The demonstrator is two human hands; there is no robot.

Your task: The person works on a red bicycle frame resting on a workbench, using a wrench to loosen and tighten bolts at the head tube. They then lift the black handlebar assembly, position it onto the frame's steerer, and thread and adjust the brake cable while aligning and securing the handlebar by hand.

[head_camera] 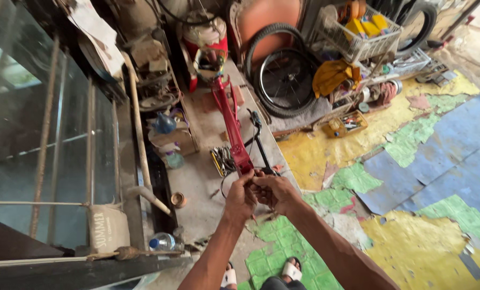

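Observation:
A red bicycle frame (pixel 230 115) stands on the concrete floor and runs away from me toward the back. My left hand (pixel 240 197) and my right hand (pixel 275 192) meet at its near end, both closed around the small black part and thin cable there. A black handlebar piece (pixel 259 137) slants beside the frame. What exactly sits under my fingers is hidden.
Bicycle wheels (pixel 283 72) lean at the back beside a wire basket (pixel 358 35) of parts. A tool tray (pixel 347 123) lies on the peeling painted floor. Pliers and tools (pixel 223 160) lie left of the frame. Bottles (pixel 165 124), a glass-fronted cabinet (pixel 52 139) and a plastic bottle (pixel 162 241) line the left.

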